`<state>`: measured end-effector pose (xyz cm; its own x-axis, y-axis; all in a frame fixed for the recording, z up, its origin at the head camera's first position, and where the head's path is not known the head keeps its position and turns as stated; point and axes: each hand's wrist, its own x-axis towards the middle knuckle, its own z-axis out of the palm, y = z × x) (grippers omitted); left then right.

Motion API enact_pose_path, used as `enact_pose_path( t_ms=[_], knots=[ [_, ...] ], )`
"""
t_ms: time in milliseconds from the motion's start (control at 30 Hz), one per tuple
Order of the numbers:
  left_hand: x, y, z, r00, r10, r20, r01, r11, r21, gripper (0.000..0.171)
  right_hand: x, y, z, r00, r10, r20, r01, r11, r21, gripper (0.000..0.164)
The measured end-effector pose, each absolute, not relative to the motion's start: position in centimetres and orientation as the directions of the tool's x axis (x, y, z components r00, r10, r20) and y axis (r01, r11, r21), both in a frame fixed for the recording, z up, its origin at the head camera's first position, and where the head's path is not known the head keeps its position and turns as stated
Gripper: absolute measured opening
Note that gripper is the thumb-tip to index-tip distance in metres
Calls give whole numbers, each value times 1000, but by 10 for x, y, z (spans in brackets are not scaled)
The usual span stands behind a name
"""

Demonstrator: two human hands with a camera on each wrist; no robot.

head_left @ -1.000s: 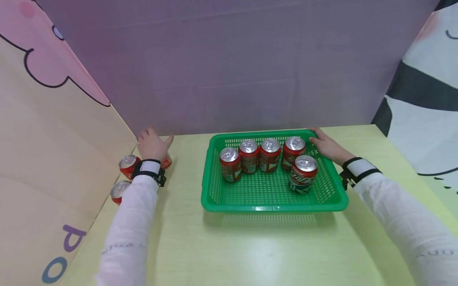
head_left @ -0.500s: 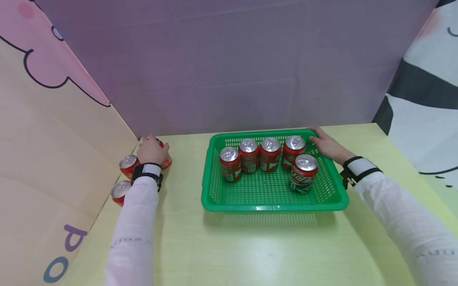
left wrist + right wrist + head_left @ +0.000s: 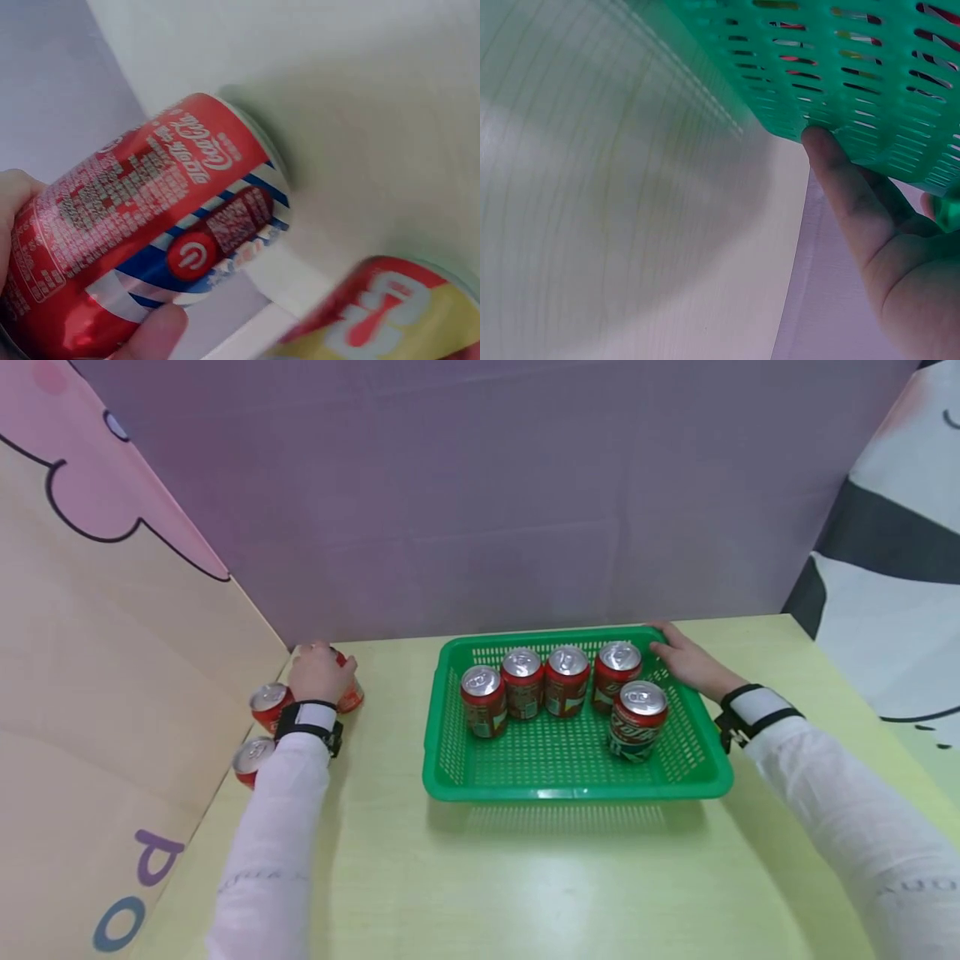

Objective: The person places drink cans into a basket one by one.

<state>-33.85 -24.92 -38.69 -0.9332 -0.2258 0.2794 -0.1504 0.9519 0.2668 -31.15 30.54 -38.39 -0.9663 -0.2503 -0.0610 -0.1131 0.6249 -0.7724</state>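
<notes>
My left hand (image 3: 318, 675) grips a red Coca-Cola can (image 3: 142, 225) at the far left of the table; its thumb and fingers wrap round the can in the left wrist view. From the head, most of that can is hidden behind the hand. Close by, a second red can (image 3: 268, 707) and a third red can (image 3: 251, 762) stand along the left wall. My right hand (image 3: 692, 664) holds the far right corner of a green plastic basket (image 3: 577, 794), thumb inside the rim. One finger (image 3: 847, 187) lies against the perforated outside in the right wrist view.
Several red cans (image 3: 483, 703) stand upright in the basket, most in a row at its back, one can (image 3: 636, 727) nearer the front right. A purple backdrop (image 3: 510, 502) rises behind the table (image 3: 480, 877), with printed walls on both sides.
My left hand has lowered from spread fingers above the can to a grip round it. The right hand and basket have hardly moved.
</notes>
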Motion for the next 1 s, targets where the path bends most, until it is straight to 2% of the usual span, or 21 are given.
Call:
enact_pose_path(
  t_ms=[300,567,767,1000],
  knots=[
    [-313,-207,-332,-911,-114,395,12,953,302,46,-309,305,-381,-964,-256,-67,-108,612,-783,49],
    [-274,-150,-280,-880,65,471,207,944,257,43,-309,303,-380,-964,-258,-70,-107,611,-784,51],
    [-249,-105,-263,-861,227,456,342,921,188,41,-310,303,-381,-965,-253,-75,-101,616,-781,51],
    [-234,-55,-263,-805,407,431,516,839,171,36,-309,303,-380,-965,-248,-85,-90,620,-779,51]
  ],
)
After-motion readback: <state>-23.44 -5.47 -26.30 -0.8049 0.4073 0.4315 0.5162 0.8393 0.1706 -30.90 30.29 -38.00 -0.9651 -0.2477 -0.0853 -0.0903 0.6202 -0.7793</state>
